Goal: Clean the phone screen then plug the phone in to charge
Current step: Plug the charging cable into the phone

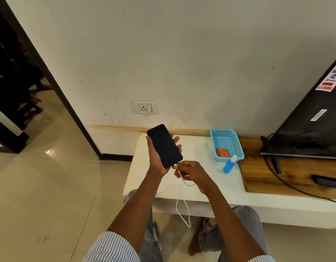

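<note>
white charging cable (182, 203) pinched by right grip (191, 173) at phone (164, 145)'s 5 o'clock end; left grip (157, 157) cradles it; misaligned push could jam the plug.

Glossy phone (164, 145); perforated plastic basket (226, 143)

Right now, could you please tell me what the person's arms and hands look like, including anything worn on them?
Both hands, left and right, are bare: no gloves, rings or watch visible. The forearms are bare too, with white sleeves with fine grey stripes pushed up near the elbows.
</note>
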